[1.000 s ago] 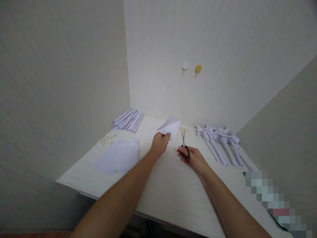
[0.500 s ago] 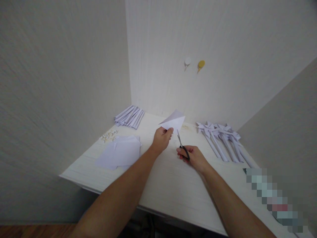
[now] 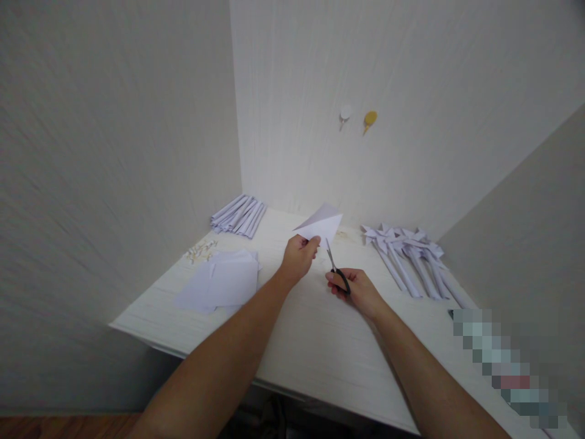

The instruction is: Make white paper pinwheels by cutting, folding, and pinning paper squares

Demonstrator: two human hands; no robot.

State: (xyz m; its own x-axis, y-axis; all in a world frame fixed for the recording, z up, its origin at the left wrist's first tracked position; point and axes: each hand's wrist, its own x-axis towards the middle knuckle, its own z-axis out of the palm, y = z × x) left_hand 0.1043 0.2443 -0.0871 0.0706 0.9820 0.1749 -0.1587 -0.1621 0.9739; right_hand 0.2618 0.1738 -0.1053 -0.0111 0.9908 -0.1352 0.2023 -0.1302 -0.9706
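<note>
- The left hand (image 3: pixel 299 253) grasps the folded paper (image 3: pixel 320 224) by its near edge, thumb on top; this grip probably serves to keep the layers together and leave most of the sheet clear of the fingers.
- The right hand (image 3: pixel 354 286) is closed around the black handles of the scissors (image 3: pixel 335 266), blades pointing away from the body and towards the paper, seemingly to bring the tips to its near side. Whether they touch it, I cannot tell.
- Both paper and scissors are over the middle of the counter (image 3: pixel 315 366), between the side piles, which likely gives the hands room.
- To the left lie overlapping loose sheets (image 3: pixel 235 283), with small white pieces (image 3: pixel 200 250) just beyond and a bundle of paper tubes (image 3: pixel 240 216) near the corner; all seem sorted by kind for easy reach.
- To the right, paper pinwheels (image 3: pixel 402 244) lie in a row, heads overlapping, sticks towards the person.
- Nearer on that side is a pixelated object (image 3: pixel 498 360), unidentifiable.
- Nothing visible blocks the gap between the hands; the back wall (image 3: pixel 297 122) limits reach beyond the paper.
</note>
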